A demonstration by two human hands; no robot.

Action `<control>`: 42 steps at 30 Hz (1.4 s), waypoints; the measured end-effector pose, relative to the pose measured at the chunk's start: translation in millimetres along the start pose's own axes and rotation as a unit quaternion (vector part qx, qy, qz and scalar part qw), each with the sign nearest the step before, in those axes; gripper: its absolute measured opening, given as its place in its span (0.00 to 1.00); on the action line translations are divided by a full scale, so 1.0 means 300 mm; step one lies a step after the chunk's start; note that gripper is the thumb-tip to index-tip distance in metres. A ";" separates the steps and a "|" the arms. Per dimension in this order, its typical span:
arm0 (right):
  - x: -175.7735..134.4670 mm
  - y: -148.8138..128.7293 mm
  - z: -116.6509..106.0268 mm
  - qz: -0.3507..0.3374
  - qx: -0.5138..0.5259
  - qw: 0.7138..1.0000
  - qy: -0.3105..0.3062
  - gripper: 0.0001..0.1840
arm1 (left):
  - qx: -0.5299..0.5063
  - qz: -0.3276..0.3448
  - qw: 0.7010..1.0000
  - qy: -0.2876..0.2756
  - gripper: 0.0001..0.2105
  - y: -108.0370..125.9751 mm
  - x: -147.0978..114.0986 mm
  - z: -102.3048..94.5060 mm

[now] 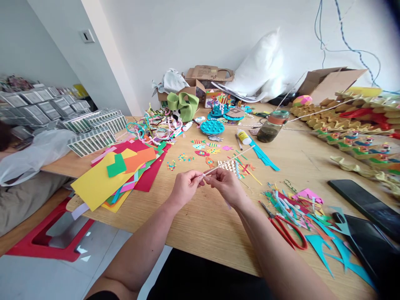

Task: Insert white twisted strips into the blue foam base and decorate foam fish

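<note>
Both hands pinch one thin stick above the desk.
Left hand and right hand clamp the stick's near end, raised off the desk for close fingertip work; scissors lie beside.

Your left hand and right hand meet over the wooden worktop, both pinching a thin pale stick that slants far and right. Coloured paper sheets lie left, red scissors near right.
</note>
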State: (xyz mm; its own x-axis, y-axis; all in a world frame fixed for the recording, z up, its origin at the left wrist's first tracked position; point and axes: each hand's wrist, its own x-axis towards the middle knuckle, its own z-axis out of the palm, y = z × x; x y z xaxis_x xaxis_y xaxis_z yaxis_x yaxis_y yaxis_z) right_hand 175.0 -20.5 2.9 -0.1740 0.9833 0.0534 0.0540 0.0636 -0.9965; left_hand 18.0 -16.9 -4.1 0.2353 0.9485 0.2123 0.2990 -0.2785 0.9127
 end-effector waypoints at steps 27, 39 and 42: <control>0.011 0.007 -0.011 0.023 -0.028 0.999 0.001 0.21 | 0.169 0.113 0.978 0.041 0.05 -0.027 -0.005 0.005; 0.004 -0.013 -0.016 0.010 -0.021 1.000 -0.016 0.20 | 0.203 0.120 0.971 0.037 0.07 -0.001 -0.008 -0.001; 0.003 -0.018 -0.021 0.006 -0.030 0.999 -0.023 0.19 | 0.143 0.075 0.987 0.009 0.08 0.011 -0.008 -0.002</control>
State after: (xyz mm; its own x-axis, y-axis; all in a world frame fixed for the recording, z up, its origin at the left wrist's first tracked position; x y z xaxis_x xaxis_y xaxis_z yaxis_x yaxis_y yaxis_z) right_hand 180.7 -18.9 8.7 -0.2185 0.9751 0.0366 0.1144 0.0628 -0.9914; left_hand 17.8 -20.0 -1.3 0.2803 0.8956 0.3455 0.5121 -0.4439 0.7354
